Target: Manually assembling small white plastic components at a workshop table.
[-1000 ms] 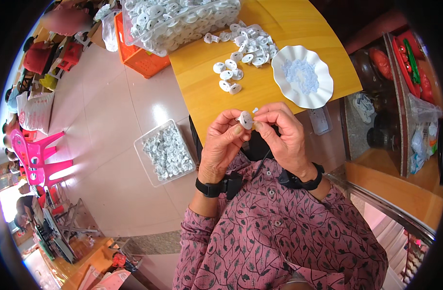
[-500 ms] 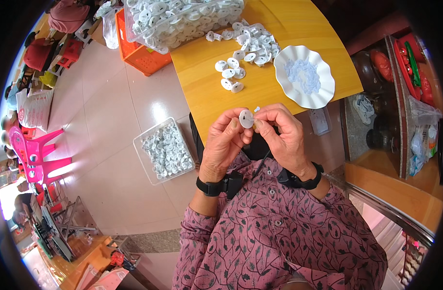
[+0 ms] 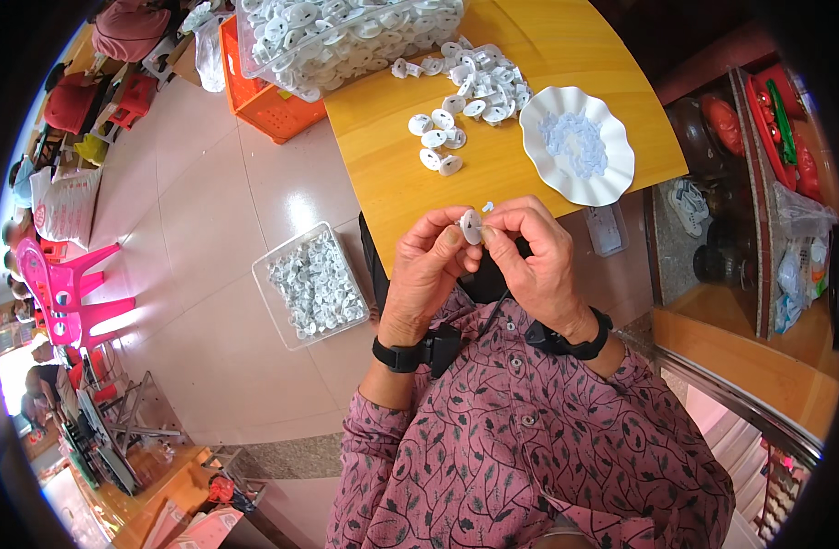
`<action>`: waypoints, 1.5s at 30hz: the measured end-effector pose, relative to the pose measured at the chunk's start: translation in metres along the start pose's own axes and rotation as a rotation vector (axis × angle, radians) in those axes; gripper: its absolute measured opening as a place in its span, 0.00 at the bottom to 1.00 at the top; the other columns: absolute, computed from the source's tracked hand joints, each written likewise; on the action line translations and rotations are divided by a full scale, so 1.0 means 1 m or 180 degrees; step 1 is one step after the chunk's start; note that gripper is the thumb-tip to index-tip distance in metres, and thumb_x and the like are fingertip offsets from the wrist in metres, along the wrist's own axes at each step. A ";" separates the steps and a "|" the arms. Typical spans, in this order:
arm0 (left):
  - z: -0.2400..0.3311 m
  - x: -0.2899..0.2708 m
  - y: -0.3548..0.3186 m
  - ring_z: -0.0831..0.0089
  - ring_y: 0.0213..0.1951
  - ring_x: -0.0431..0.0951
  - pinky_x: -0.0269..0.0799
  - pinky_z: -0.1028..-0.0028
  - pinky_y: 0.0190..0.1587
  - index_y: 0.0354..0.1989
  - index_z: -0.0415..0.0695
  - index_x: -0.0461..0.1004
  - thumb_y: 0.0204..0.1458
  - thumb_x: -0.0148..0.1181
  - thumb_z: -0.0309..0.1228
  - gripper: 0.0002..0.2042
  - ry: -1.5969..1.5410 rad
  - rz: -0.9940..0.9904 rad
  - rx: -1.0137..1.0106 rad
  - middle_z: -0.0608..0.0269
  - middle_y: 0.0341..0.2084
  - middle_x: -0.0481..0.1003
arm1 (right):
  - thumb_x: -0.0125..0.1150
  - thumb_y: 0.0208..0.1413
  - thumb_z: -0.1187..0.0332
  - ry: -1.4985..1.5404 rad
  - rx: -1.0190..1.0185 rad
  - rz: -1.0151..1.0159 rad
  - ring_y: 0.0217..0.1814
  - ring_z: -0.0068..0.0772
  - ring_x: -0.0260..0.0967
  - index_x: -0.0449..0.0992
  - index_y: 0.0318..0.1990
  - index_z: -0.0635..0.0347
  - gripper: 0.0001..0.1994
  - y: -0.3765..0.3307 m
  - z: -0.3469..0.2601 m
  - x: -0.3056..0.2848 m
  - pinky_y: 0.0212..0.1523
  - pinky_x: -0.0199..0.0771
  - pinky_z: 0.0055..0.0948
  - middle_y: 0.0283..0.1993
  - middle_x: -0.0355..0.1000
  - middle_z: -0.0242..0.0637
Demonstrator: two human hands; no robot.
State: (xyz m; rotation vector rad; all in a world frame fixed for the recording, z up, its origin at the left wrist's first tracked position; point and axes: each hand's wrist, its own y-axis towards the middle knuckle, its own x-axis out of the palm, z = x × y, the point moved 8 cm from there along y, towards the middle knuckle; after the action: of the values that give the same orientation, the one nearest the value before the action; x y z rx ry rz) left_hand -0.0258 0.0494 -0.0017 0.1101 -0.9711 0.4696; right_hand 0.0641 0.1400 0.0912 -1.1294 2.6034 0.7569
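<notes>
Small white disc [image 3: 471, 226] pinched at table [image 3: 383, 156] edge, flat face toward camera, long axis near upright. Left hand [image 3: 428, 274] closed on disc from 8 o'clock; right hand [image 3: 534, 261] gripping from 4 o'clock, fingers curled. White plate [image 3: 538, 119] at 1 o'clock holding pale bits. Clear bin [image 3: 254, 50] at 11 o'clock full of white discs. Floor tray [image 3: 265, 274] at 9 o'clock, same parts. Loose discs [image 3: 438, 142] at 12 o'clock.
</notes>
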 end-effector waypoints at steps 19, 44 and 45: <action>0.005 -0.007 -0.001 0.77 0.31 0.78 0.77 0.77 0.34 0.51 0.35 0.75 0.63 0.59 0.31 0.13 0.0292 0.0324 0.0122 0.60 0.34 0.79 | 0.62 0.58 0.78 0.0361 0.0428 -0.0132 0.35 0.30 0.77 0.73 0.39 0.66 0.04 -0.005 0.017 0.007 0.35 0.77 0.27 0.39 0.74 0.40; 0.000 -0.009 -0.001 0.75 0.31 0.77 0.74 0.78 0.33 0.52 0.35 0.74 0.66 0.55 0.31 0.13 0.0311 0.0419 0.0118 0.61 0.34 0.78 | 0.57 0.61 0.77 0.0196 0.0172 -0.0158 0.39 0.33 0.74 0.73 0.38 0.66 0.01 -0.003 0.009 0.011 0.38 0.76 0.28 0.43 0.72 0.41; 0.000 -0.009 -0.001 0.75 0.31 0.77 0.74 0.78 0.33 0.52 0.35 0.74 0.66 0.55 0.31 0.13 0.0311 0.0415 0.0122 0.61 0.34 0.78 | 0.57 0.62 0.77 0.0304 0.0291 -0.0169 0.39 0.32 0.74 0.73 0.38 0.66 0.02 -0.003 0.012 0.011 0.39 0.76 0.28 0.43 0.72 0.41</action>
State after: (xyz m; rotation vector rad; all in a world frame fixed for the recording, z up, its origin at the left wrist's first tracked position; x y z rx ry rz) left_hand -0.0296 0.0452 -0.0087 0.0579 -0.8766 0.6084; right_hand 0.0583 0.1373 0.0760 -1.2307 2.6435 0.5804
